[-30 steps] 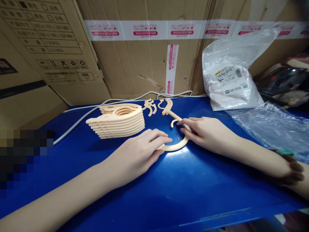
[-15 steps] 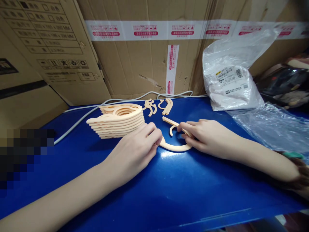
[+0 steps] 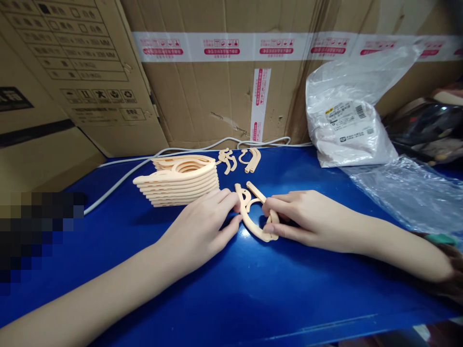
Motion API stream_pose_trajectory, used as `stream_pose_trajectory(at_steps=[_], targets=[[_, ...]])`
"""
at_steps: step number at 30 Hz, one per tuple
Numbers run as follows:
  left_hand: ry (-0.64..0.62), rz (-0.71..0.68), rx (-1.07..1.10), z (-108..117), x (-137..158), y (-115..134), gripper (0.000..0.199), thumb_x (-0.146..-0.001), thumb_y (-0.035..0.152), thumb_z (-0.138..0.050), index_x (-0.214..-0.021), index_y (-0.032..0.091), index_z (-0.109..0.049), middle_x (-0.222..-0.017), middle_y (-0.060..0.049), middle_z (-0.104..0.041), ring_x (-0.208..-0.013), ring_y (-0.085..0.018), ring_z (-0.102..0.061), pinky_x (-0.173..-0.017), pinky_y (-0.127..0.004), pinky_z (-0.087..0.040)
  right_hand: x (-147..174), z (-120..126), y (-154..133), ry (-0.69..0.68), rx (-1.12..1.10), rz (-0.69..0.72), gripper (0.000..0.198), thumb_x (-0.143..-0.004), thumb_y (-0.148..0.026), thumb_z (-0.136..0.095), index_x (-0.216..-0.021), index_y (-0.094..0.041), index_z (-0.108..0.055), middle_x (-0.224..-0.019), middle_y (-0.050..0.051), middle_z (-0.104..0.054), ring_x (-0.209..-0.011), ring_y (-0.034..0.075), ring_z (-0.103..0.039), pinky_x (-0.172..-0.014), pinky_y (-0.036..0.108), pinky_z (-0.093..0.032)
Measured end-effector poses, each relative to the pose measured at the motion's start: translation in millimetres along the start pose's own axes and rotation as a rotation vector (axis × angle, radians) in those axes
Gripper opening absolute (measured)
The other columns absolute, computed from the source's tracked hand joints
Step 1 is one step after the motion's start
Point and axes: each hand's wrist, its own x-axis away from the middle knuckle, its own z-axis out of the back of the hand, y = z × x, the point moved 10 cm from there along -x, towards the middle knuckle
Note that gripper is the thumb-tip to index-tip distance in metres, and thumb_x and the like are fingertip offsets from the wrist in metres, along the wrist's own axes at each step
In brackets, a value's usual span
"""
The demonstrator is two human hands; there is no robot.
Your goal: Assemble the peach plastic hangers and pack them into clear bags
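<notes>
A cream plastic folding clothes hanger [image 3: 253, 225] lies between my hands just above the blue table, its curved arm swung round in a loop and a straight arm standing out to the far side. My right hand [image 3: 307, 217] pinches it at the near right end, thumb in front. My left hand [image 3: 208, 219] has its fingers curled against the curved arm at the left; the exact fingertip contact is partly hidden. Just beyond my left hand stands a neat stack of folded cream hangers [image 3: 177, 185].
More cream hanger pieces [image 3: 227, 160] and another folded hanger [image 3: 254, 160] lie at the back. A white cable [image 3: 119, 185] runs behind the stack. Cardboard boxes [image 3: 202, 96] wall the rear and left. A plastic bag [image 3: 347, 120] and clear film [image 3: 405, 193] occupy the right.
The hanger's curved arm has swung up and inward on the left, making a tighter loop. My right hand has moved slightly nearer and left; my left thumb now shows apart from the fingers.
</notes>
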Motion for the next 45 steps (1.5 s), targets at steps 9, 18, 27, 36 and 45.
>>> stream_pose_trajectory(at_steps=[9, 18, 27, 36, 45], targets=[[-0.001, -0.008, 0.039, -5, 0, 2, 0.027, -0.101, 0.034, -0.042, -0.114, 0.017, -0.057, -0.109, -0.008, -0.063, -0.099, -0.024, -0.057, -0.087, -0.041, -0.045, 3, -10, -20, -0.011, 0.003, 0.099, 0.027, -0.097, -0.042, -0.049, -0.106, -0.017, -0.057, -0.102, 0.006, -0.064, -0.087, 0.018, -0.060, -0.076, 0.029, -0.044], [-0.025, -0.035, -0.068, -8, -2, 0, 0.033, -0.097, 0.015, -0.040, -0.123, 0.020, -0.060, -0.116, -0.007, -0.060, -0.101, -0.024, -0.058, -0.089, -0.044, -0.048, 3, -5, -20, 0.028, -0.040, 0.147, 0.034, -0.099, -0.033, -0.046, -0.128, -0.016, -0.052, -0.120, 0.007, -0.064, -0.097, 0.019, -0.063, -0.081, 0.029, -0.046], [0.031, -0.123, -0.251, 0, 0, 6, 0.039, -0.090, 0.002, -0.040, -0.120, 0.015, -0.063, -0.117, -0.011, -0.064, -0.098, -0.027, -0.062, -0.082, -0.043, -0.052, 0, 7, 27, 0.124, 0.315, -0.182, 0.033, -0.098, -0.036, -0.044, -0.125, -0.021, -0.057, -0.103, 0.005, -0.070, -0.083, 0.025, -0.069, -0.069, 0.036, -0.046], [0.045, -0.147, -0.238, 5, 2, 5, 0.044, -0.081, -0.006, -0.039, -0.108, 0.015, -0.068, -0.119, -0.010, -0.068, -0.103, -0.029, -0.063, -0.085, -0.045, -0.052, 0, 3, 22, 0.097, 0.254, -0.148, 0.019, -0.098, -0.032, -0.046, -0.106, -0.021, -0.058, -0.092, 0.003, -0.070, -0.072, 0.021, -0.067, -0.061, 0.030, -0.039], [0.096, -0.137, -0.320, 6, 3, 5, 0.034, -0.089, 0.003, -0.041, -0.107, 0.012, -0.069, -0.116, -0.012, -0.070, -0.103, -0.030, -0.064, -0.086, -0.047, -0.053, 1, 0, 12, 0.070, 0.085, -0.085, 0.014, -0.098, -0.029, -0.046, -0.100, -0.021, -0.057, -0.084, 0.002, -0.069, -0.069, 0.018, -0.064, -0.060, 0.027, -0.038]])
